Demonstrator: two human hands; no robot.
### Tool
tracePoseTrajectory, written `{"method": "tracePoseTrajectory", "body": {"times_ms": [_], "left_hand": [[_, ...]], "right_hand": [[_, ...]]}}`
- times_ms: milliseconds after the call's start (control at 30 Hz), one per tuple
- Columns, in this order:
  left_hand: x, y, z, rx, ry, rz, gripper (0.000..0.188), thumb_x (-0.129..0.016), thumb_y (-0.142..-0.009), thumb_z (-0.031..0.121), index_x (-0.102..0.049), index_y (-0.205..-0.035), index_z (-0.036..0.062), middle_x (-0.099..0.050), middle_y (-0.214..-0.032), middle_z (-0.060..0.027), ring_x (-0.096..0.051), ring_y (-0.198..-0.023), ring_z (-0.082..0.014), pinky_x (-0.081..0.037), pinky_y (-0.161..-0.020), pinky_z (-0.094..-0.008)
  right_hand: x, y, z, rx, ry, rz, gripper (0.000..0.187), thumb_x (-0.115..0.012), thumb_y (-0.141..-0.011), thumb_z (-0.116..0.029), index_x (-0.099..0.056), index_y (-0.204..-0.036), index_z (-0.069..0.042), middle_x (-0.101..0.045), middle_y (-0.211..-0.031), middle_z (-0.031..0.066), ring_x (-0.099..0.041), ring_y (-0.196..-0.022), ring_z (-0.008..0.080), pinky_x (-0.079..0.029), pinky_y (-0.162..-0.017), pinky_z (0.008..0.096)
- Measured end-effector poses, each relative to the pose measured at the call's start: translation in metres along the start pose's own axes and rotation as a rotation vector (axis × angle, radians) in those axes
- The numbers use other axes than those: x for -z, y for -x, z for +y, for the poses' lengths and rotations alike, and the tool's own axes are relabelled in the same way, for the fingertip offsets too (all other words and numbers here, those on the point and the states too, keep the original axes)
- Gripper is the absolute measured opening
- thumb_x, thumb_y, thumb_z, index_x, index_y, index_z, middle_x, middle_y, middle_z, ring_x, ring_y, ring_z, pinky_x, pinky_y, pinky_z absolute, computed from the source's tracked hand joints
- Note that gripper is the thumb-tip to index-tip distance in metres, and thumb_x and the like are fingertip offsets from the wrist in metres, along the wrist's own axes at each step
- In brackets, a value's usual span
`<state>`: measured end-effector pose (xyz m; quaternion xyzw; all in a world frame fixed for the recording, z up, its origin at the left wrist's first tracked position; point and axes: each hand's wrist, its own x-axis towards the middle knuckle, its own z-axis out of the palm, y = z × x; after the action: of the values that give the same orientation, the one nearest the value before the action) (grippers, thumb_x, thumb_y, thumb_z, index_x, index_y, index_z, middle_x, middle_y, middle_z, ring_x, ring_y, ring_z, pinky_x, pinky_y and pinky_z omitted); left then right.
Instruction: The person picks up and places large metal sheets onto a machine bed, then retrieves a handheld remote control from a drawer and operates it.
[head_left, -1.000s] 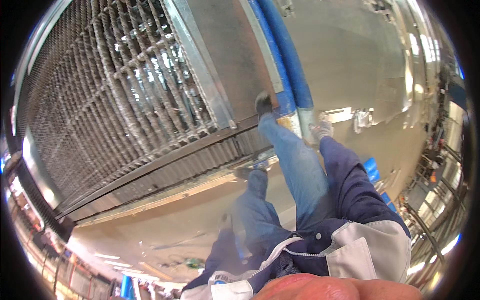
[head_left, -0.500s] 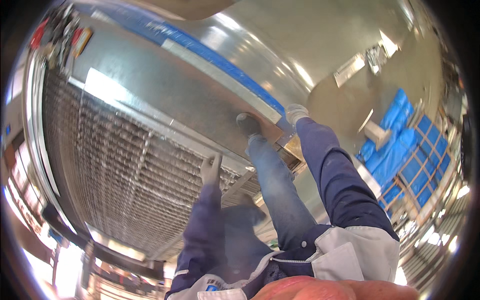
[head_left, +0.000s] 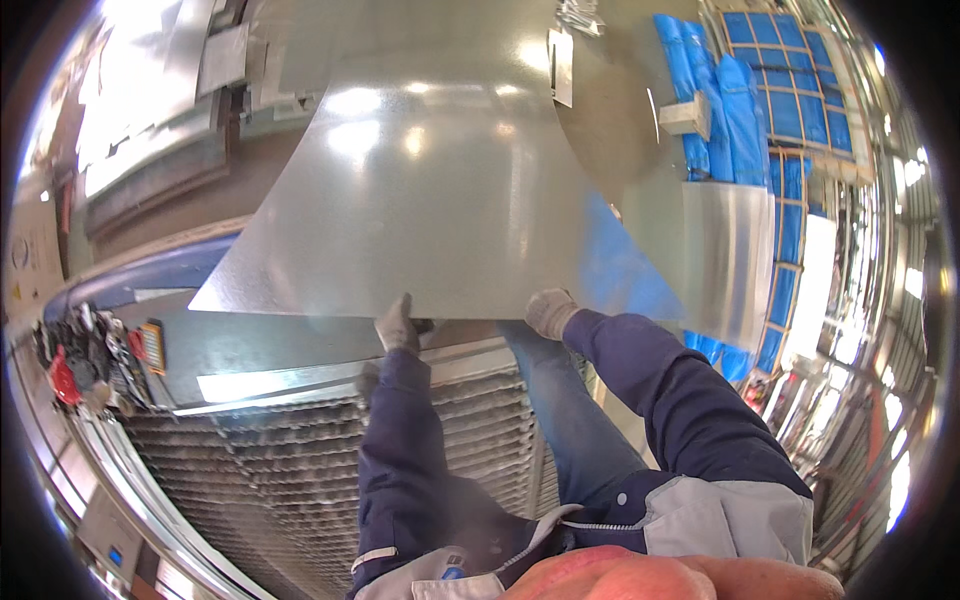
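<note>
Got my left hand pinching this shiny metal sheet by its near edge, thumb on top; right hand curled round it.

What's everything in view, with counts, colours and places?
Large metal sheet: 1, silver-grey, centre
Slatted grate: 1, grey, lower left
Tool cluster: 1, red and dark, far left
Sheeting: 1 pile, blue, upper right
Block: 1, pale, on sheeting
Barred panels: at least 2, blue, right
Rim clutter: uncountable, mixed, edges
Left grip: 1, grey-gloved, sheet's near edge
Right grip: 1, grey-gloved, same edge
Trousers: 1, blue, bottom
Jacket: 1, navy and grey, bottom
</note>
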<state>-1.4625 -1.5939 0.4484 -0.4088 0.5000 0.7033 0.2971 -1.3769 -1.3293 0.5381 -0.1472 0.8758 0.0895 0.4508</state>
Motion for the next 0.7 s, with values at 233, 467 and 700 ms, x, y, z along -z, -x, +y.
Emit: {"method": "tracePoseTrajectory", "body": {"times_ms": [233, 467, 700], "left_hand": [[0.121, 0.209, 0.069, 0.088, -0.127, -0.113, 0.036, -0.072, -0.087, 0.031, -0.062, -0.084, -0.0031, -0.05, -0.052, -0.0096, -0.051, -0.039, -0.0224, -0.04, -0.034, -0.0361], [0.267, 0.397, 0.112, -0.108, -0.289, -0.236, 0.035, -0.07, -0.088, 0.032, -0.06, -0.076, 0.0005, -0.052, -0.053, -0.0091, -0.047, -0.037, -0.0194, -0.035, -0.032, -0.0346], [0.431, 0.53, 0.034, 0.11, -0.189, 0.056, 0.037, -0.07, -0.088, 0.037, -0.06, -0.086, 0.0016, -0.051, -0.054, -0.0073, -0.045, -0.04, -0.0176, -0.034, -0.035, -0.0317]], "right_hand": [[0.046, 0.179, -0.174, -0.158, -0.048, -0.035, 0.014, -0.066, -0.078, -0.017, -0.078, -0.086, -0.017, -0.075, -0.087, 0.0051, -0.073, -0.084, 0.0242, -0.057, -0.062, 0.0412], [0.077, 0.326, -0.355, -0.041, -0.247, -0.011, 0.023, -0.062, -0.085, -0.031, -0.076, -0.086, -0.013, -0.073, -0.087, 0.0102, -0.071, -0.08, 0.0285, -0.054, -0.06, 0.0474], [0.014, 0.429, -0.492, 0.097, -0.269, 0.113, 0.023, -0.063, -0.084, -0.03, -0.077, -0.088, -0.012, -0.073, -0.088, 0.0099, -0.071, -0.084, 0.0301, -0.053, -0.058, 0.0496]]}}
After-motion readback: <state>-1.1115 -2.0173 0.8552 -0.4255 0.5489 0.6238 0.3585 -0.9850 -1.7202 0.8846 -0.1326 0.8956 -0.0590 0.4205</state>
